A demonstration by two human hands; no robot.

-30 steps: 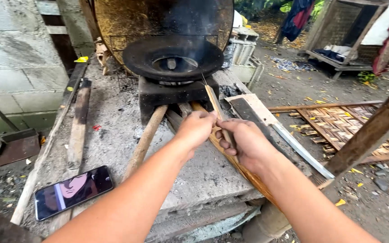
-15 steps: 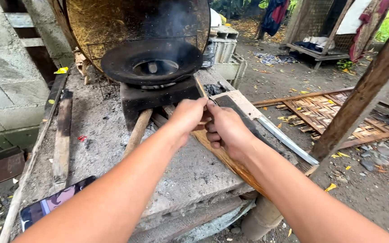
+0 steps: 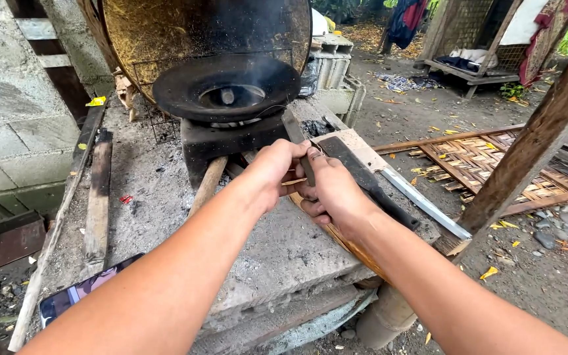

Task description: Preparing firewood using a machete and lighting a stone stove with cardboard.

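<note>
Two hands meet just in front of the black stove block (image 3: 231,141), over the ashy bench (image 3: 165,190). The left hand (image 3: 276,169) and the right hand (image 3: 331,192) are both curled shut on a thin bamboo strip (image 3: 336,236). Its long way runs from the stove block back toward the person's right side, under the right arm. Both arms reach forward, and the hands touch each other. A long knife (image 3: 422,204) lies right of the stove block.

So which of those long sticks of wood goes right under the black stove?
The round brown stick left of the hands: its far end pokes under the black stove. The flat plank farther left just lies on the ashy slab.
</note>
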